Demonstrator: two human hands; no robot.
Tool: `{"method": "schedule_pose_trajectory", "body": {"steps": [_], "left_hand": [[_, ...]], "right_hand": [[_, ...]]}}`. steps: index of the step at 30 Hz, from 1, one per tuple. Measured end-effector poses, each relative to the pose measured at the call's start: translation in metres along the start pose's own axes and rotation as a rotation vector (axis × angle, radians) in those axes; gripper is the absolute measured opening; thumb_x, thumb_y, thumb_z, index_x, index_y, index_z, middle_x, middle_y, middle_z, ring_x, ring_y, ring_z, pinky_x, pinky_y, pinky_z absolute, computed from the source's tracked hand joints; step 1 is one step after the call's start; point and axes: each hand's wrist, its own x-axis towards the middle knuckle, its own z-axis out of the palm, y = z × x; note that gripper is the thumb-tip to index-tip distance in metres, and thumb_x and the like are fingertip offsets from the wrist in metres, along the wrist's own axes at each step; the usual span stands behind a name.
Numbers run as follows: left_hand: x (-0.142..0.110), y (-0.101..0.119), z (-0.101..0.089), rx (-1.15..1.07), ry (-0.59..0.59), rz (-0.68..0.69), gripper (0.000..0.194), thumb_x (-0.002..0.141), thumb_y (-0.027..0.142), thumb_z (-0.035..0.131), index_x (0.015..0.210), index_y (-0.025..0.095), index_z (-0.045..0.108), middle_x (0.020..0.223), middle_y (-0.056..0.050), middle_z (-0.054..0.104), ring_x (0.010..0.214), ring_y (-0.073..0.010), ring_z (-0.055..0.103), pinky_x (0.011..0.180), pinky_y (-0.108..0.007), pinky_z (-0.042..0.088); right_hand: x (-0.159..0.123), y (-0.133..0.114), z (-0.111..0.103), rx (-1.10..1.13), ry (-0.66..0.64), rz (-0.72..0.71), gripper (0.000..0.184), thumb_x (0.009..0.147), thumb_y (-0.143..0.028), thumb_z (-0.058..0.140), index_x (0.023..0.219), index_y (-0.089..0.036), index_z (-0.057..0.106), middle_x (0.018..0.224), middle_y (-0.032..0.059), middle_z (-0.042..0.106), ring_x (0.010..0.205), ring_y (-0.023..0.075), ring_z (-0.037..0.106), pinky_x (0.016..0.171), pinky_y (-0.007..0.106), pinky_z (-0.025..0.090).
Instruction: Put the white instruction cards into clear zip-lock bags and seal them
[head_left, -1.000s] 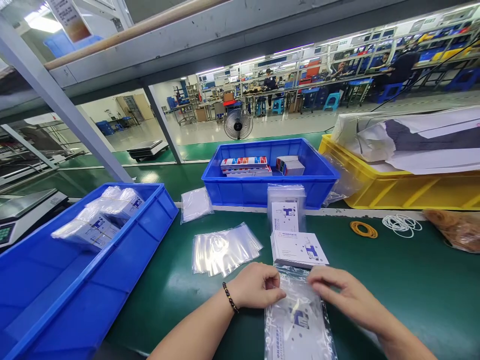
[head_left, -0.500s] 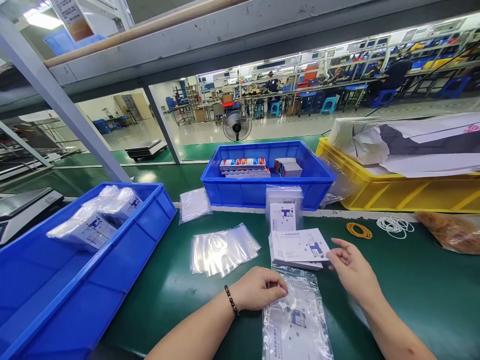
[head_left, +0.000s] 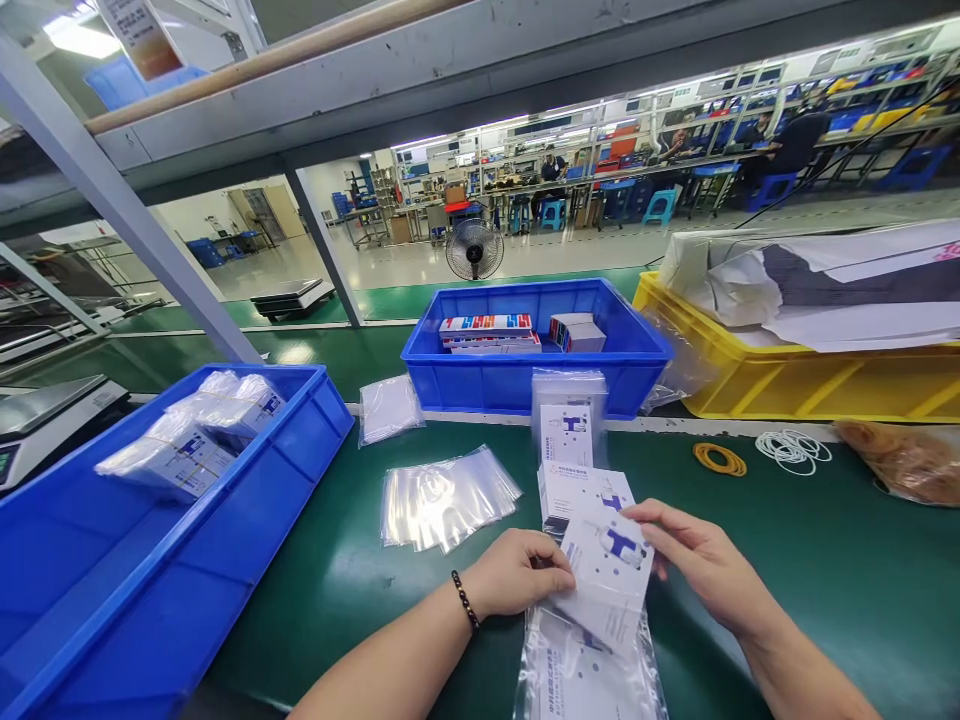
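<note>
My right hand [head_left: 694, 560] pinches a white printed card [head_left: 611, 590] with a blue picture by its upper right edge. The card lies tilted over the mouth of a clear plastic bag [head_left: 652, 690], which shows a similar print. My left hand [head_left: 521, 575], with a beaded bracelet, is closed at the bag's mouth, its thumb and finger against the card's left edge; the card covers part of that grip. Just behind sits a stack of the same cards [head_left: 577, 485], partly covered. Beyond it stand bagged cards [head_left: 568, 430] against the blue bin.
Clear bags [head_left: 446, 500] lie fanned out left of the stack, near another bag pile [head_left: 390, 410]. A blue bin [head_left: 536, 385] holds small boxes; a left bin [head_left: 247, 560] holds banded bundles. Rubber bands [head_left: 718, 460], white bands [head_left: 793, 452] and a yellow crate [head_left: 817, 390] are right.
My right hand has drawn a card off the stack, toward me and left, over the bag's mouth. The left hand has stayed nearly in place.
</note>
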Motion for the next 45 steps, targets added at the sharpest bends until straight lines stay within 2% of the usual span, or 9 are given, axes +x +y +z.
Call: {"method": "schedule_pose_trajectory", "body": {"steps": [5, 9, 14, 18, 22, 25, 29, 37, 45], "left_hand": [[-0.003, 0.005, 0.006, -0.024, 0.084, 0.103, 0.012, 0.069, 0.027, 0.064, 0.065, 0.016, 0.068, 0.07, -0.003, 0.063, 0.069, -0.0143, 0.055, 0.067, -0.024, 0.043], [-0.004, 0.008, 0.011, -0.082, 0.132, 0.139, 0.019, 0.067, 0.033, 0.067, 0.06, 0.016, 0.066, 0.079, -0.006, 0.064, 0.077, -0.0166, 0.057, 0.073, -0.027, 0.045], [-0.001, 0.003, 0.011, -0.357, 0.071, -0.114, 0.046, 0.051, 0.041, 0.078, 0.086, 0.015, 0.062, 0.084, -0.004, 0.062, 0.06, -0.012, 0.057, 0.061, -0.027, 0.045], [0.0, 0.003, 0.01, -0.328, 0.084, -0.229, 0.037, 0.051, 0.04, 0.076, 0.068, 0.012, 0.058, 0.061, 0.001, 0.059, 0.052, -0.0092, 0.051, 0.055, -0.024, 0.04], [-0.001, 0.009, 0.011, -0.246, 0.142, -0.214, 0.028, 0.058, 0.038, 0.068, 0.058, 0.014, 0.053, 0.053, 0.003, 0.055, 0.05, -0.0089, 0.049, 0.052, -0.022, 0.038], [-0.002, 0.012, 0.012, -0.212, 0.165, -0.203, 0.024, 0.059, 0.033, 0.066, 0.057, 0.015, 0.051, 0.052, 0.004, 0.053, 0.051, -0.009, 0.049, 0.052, -0.022, 0.038], [-0.002, 0.01, 0.013, -0.181, 0.172, -0.18, 0.022, 0.06, 0.033, 0.065, 0.058, 0.015, 0.051, 0.053, 0.004, 0.053, 0.05, -0.0087, 0.048, 0.051, -0.021, 0.038], [0.001, 0.01, 0.005, -0.273, 0.161, -0.164, 0.037, 0.061, 0.05, 0.063, 0.061, 0.017, 0.046, 0.051, 0.005, 0.051, 0.037, -0.0056, 0.042, 0.039, -0.019, 0.031], [0.0, 0.011, 0.004, -0.3, 0.229, -0.09, 0.028, 0.06, 0.039, 0.064, 0.055, 0.016, 0.048, 0.051, 0.004, 0.053, 0.043, -0.0054, 0.042, 0.046, -0.02, 0.035]], "right_hand": [[-0.006, -0.006, 0.013, -0.253, -0.525, -0.156, 0.038, 0.073, -0.056, 0.055, 0.074, -0.02, 0.067, 0.076, 0.0025, 0.052, 0.071, 0.0164, 0.051, 0.067, 0.031, 0.045], [-0.009, -0.006, 0.02, -0.264, -0.658, -0.211, 0.04, 0.077, -0.056, 0.05, 0.073, -0.02, 0.068, 0.078, 0.0032, 0.053, 0.077, 0.0182, 0.052, 0.073, 0.033, 0.043], [-0.011, -0.007, 0.02, -0.231, -0.564, -0.143, 0.034, 0.079, -0.049, 0.05, 0.07, -0.02, 0.065, 0.073, 0.002, 0.055, 0.069, 0.0166, 0.051, 0.067, 0.03, 0.042], [-0.012, -0.001, 0.022, -0.123, -0.418, -0.018, 0.033, 0.073, -0.047, 0.056, 0.092, -0.021, 0.062, 0.073, 0.0, 0.052, 0.067, 0.0156, 0.049, 0.062, 0.028, 0.043], [-0.011, 0.004, 0.027, -0.054, -0.332, 0.022, 0.038, 0.068, -0.043, 0.061, 0.099, -0.02, 0.057, 0.063, -0.0054, 0.038, 0.059, 0.0121, 0.042, 0.056, 0.025, 0.039], [-0.01, 0.0, 0.032, -0.041, -0.351, 0.05, 0.03, 0.067, -0.046, 0.061, 0.078, -0.018, 0.057, 0.06, -0.0051, 0.04, 0.056, 0.0109, 0.039, 0.053, 0.023, 0.036], [-0.011, -0.01, 0.039, -0.079, -0.292, 0.025, 0.039, 0.068, -0.053, 0.057, 0.056, -0.018, 0.044, 0.054, -0.005, 0.039, 0.051, 0.0094, 0.032, 0.048, 0.022, 0.03], [-0.011, -0.01, 0.033, -0.049, -0.232, 0.011, 0.041, 0.067, -0.057, 0.057, 0.057, -0.018, 0.048, 0.057, -0.002, 0.047, 0.055, 0.012, 0.041, 0.052, 0.024, 0.036], [-0.009, -0.004, 0.033, -0.079, -0.322, 0.039, 0.053, 0.067, -0.069, 0.051, 0.052, -0.018, 0.043, 0.05, -0.0051, 0.037, 0.047, 0.0086, 0.032, 0.045, 0.022, 0.031]]}}
